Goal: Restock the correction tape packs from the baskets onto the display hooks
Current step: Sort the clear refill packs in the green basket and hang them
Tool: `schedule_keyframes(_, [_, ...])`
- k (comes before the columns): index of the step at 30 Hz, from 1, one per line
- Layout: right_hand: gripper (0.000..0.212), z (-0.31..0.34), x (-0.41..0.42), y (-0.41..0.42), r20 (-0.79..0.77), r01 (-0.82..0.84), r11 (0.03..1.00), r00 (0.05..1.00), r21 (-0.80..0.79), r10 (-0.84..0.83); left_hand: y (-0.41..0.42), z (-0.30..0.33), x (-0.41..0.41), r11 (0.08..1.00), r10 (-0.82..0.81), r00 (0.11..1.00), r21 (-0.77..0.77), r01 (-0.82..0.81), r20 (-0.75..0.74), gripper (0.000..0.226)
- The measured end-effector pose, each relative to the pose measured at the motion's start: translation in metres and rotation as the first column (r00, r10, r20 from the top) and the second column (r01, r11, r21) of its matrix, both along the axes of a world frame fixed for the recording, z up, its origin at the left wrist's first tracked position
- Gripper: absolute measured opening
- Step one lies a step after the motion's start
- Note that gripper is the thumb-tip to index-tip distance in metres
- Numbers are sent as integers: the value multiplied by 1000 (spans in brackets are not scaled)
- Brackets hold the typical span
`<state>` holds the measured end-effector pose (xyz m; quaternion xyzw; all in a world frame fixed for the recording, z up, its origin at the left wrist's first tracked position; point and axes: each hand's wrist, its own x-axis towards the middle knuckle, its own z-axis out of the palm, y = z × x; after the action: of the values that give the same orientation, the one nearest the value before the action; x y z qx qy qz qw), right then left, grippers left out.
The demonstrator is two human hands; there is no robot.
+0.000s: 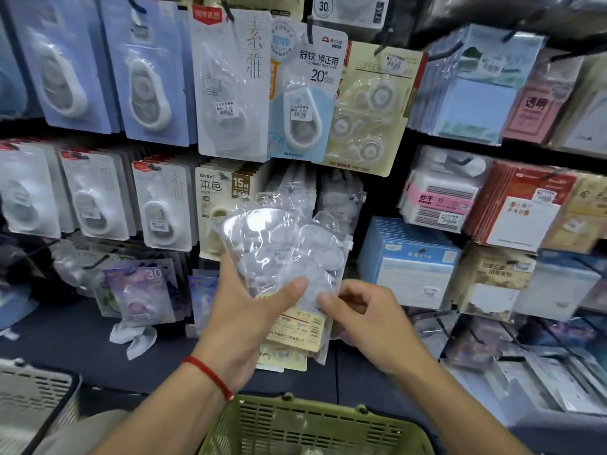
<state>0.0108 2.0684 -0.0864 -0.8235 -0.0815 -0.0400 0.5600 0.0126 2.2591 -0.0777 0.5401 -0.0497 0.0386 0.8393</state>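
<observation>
Left hand (249, 310), red string bracelet (210, 376) at the wrist, curled round a fanned bundle of correction tape packs (282, 257): thumb pressed across the front, fingers hidden behind. Packs glossy and crinkled, clear plastic over rounded white dispensers, with cream card backings printed at the lower end. Bundle held upright in front of the display wall, above the green basket (315, 428).

Right hand (364, 316) just beside, fingers loosely curled, thumb and forefinger pinching the bundle's lower right edge.

Green basket: moulded plastic, slotted walls, rim at the bottom of the view. Grey basket (29, 392), likewise slotted, at the lower left corner.

Behind, display hooks (230, 13), dark and thin, carrying rows of carded blister packs. Upper left: pale blue cards (144, 77) with egg-shaped white dispensers under clear bubbles. Centre top: a white card (230, 87) with large grey characters, a blue-and-white card (305, 93) marked 20, a cream card (371, 110) with several round clear reels. Middle row left: white cards with red tabs (161, 205). Right: stacks of flat square note pads (473, 103), blue, pink and red, in shiny film.

Below the hooks, a dark blue shelf (65, 343) with a loose white dispenser (134, 336) lying on it.
</observation>
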Motion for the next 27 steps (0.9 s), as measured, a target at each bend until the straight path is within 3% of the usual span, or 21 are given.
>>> schedule_keyframes(5, [15,6,0,-5,4,167,936,984,311,-177,6,-1,5,998,65,997,18,-64,-44,61])
schedule_keyframes(6, [9,8,1,-8,14,191,929,978,316,-206,8,-2,7,996,87,995,27,-86,-45,56])
schedule_keyframes(16, [26,20,13,-15,-17,217,892,973,396,-229,12,-5,8,992,112,993,63,-109,-47,49])
schedule_keyframes(22, [17,28,9,-15,15,176,882,979,438,-203,14,-5,8,992,114,992,64,-111,-46,49])
schedule_keyframes(27, [16,28,8,-18,6,153,884,985,442,-173,16,-4,10,992,121,987,33,-118,-104,35])
